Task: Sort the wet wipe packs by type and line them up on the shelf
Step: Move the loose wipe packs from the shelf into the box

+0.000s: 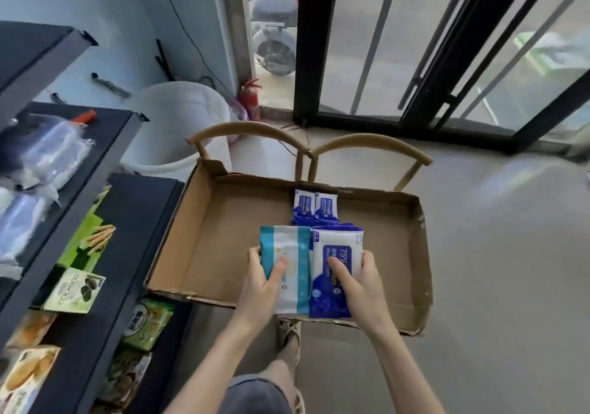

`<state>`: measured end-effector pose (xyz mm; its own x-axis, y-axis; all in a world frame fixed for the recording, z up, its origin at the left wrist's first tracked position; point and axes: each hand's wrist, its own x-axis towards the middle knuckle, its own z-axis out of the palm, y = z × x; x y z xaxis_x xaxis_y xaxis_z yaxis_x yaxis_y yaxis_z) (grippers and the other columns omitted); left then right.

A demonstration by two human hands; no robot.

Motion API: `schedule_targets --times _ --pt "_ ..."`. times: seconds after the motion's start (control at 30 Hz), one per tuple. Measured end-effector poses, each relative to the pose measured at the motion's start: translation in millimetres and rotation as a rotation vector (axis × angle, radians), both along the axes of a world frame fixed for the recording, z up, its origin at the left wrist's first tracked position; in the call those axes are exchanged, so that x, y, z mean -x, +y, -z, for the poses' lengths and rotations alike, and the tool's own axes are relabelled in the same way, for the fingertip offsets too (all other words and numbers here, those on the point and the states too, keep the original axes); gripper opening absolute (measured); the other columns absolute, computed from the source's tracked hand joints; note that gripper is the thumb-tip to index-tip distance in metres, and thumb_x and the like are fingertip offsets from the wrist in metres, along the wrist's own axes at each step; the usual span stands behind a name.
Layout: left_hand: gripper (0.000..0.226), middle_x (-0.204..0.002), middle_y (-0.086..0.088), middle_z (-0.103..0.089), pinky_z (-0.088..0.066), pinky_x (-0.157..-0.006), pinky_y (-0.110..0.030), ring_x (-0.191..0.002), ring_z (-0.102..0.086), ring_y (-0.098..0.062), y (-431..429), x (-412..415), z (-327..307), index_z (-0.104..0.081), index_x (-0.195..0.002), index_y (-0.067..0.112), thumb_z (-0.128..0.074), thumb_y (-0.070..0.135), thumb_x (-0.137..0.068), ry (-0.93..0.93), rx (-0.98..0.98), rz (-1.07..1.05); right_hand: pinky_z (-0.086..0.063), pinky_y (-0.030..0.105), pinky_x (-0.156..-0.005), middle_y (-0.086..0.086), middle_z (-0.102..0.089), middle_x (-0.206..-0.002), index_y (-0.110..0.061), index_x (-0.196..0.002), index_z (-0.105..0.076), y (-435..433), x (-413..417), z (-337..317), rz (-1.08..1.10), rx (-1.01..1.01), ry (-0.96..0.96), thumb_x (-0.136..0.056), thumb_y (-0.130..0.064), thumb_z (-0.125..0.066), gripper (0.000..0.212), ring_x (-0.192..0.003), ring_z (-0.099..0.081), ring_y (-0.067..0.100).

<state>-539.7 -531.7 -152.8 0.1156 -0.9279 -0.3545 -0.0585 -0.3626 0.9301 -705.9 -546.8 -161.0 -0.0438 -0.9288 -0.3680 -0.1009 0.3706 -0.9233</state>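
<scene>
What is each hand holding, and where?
Left hand grips teal wipe pack by its left edge; right hand, blue alcohol wipe pack by its right edge.

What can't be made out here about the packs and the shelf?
Head view:
- Pack count: teal stack in left hand, blue stack in right hand; top packs cover the rest.
- Small blue packs in the box: lower ends behind the held stacks.
- Shelf: cut off by left edge.

Glossy plastic wipe packs [335, 266]; matt, rough-torn cardboard tray [204, 238]; dark matt shelf [127, 222]
</scene>
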Motion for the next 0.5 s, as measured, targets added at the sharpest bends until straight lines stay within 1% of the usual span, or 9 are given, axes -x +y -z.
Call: schedule_targets --times 0.07,0.13,0.2,0.27,0.3,0.33,0.37,0.43,0.5 --pt "0.019 -0.097 -0.001 -0.061 -0.051 -0.056 -0.016 -0.073 -0.066 0.002 -29 5 23 -0.039 -0.108 0.015 -0.050 0.024 -0.095 0.001 -0.053 0.007 -0.059 0.039 -0.073 -0.001 -0.067 -0.102 -0.020 -0.103 -0.046 -27 5 20 0.018 -0.049 0.026 -0.088 -0.029 -0.064 0.025 -0.088 -0.069 0.011" --pt "0.020 -0.096 0.001 -0.061 -0.050 -0.055 -0.015 -0.071 -0.065 0.005 -59 8 48 -0.039 -0.108 0.013 -0.051 0.023 -0.095 0.000 -0.126 -0.005 -0.057 0.028 -0.067 -0.004 -0.066 -0.100 -0.018 -0.102 -0.046 -56 7 42 0.027 -0.102 0.056 -0.088 -0.028 -0.064 0.025 -0.084 -0.068 0.005" --pt "0.019 -0.099 0.001 -0.062 -0.054 -0.059 -0.020 -0.076 -0.067 0.000 -87 10 77 -0.040 -0.107 0.017 -0.052 0.025 -0.095 0.023 -0.217 -0.013 -0.054 0.021 -0.064 -0.007 -0.065 -0.098 -0.018 -0.102 -0.046 -84 8 67 0.023 -0.157 0.094 -0.089 -0.028 -0.064 0.025 -0.083 -0.067 0.002" --pt "0.017 -0.103 0.000 -0.063 -0.058 -0.067 -0.031 -0.084 -0.068 -0.009 -113 12 108 -0.040 -0.104 0.022 -0.052 0.027 -0.094 0.046 -0.311 -0.023 -0.056 0.026 -0.070 -0.008 -0.065 -0.099 -0.020 -0.100 -0.045 -111 8 95 0.039 -0.221 0.134 -0.088 -0.029 -0.065 0.025 -0.086 -0.066 0.005" --pt "0.017 -0.104 -0.001 -0.063 -0.059 -0.070 -0.034 -0.088 -0.068 -0.012 -127 15 125 -0.041 -0.104 0.023 -0.053 0.028 -0.094 0.046 -0.345 -0.035 -0.056 0.029 -0.073 -0.007 -0.065 -0.099 -0.021 -0.100 -0.045 -124 8 111 0.046 -0.250 0.145 -0.088 -0.030 -0.065 0.025 -0.088 -0.066 0.007" --pt "0.017 -0.105 -0.002 -0.064 -0.059 -0.072 -0.035 -0.089 -0.068 -0.014 -140 17 141 -0.042 -0.104 0.022 -0.054 0.028 -0.094 0.039 -0.378 -0.054 -0.055 0.028 -0.073 -0.007 -0.065 -0.100 -0.020 -0.100 -0.045 -135 9 127 0.051 -0.277 0.157 -0.088 -0.031 -0.065 0.026 -0.088 -0.065 0.007" --pt "0.018 -0.106 -0.003 -0.064 -0.058 -0.074 -0.037 -0.091 -0.067 -0.015 -151 20 156 -0.042 -0.104 0.021 -0.055 0.028 -0.094 0.012 -0.408 -0.068 -0.053 0.024 -0.070 -0.006 -0.064 -0.100 -0.019 -0.102 -0.045 -145 11 141 0.060 -0.305 0.176 -0.089 -0.030 -0.064 0.026 -0.087 -0.064 0.006" --pt "0.020 -0.107 -0.003 -0.064 -0.057 -0.076 -0.038 -0.090 -0.067 -0.014 -173 27 185 -0.042 -0.106 0.018 -0.055 0.029 -0.094 -0.035 -0.443 -0.065 -0.047 0.012 -0.059 -0.005 -0.063 -0.098 -0.015 -0.104 -0.044 -162 13 168 0.071 -0.345 0.195 -0.090 -0.029 -0.063 0.027 -0.083 -0.062 0.002" --pt "0.022 -0.104 0.001 -0.064 -0.056 -0.071 -0.030 -0.086 -0.066 -0.010 -192 32 215 -0.041 -0.108 0.017 -0.054 0.030 -0.095 -0.061 -0.475 -0.049 -0.041 0.006 -0.051 -0.009 -0.060 -0.093 -0.012 -0.106 -0.043 -178 15 198 0.080 -0.386 0.199 -0.091 -0.026 -0.062 0.027 -0.078 -0.058 -0.002"
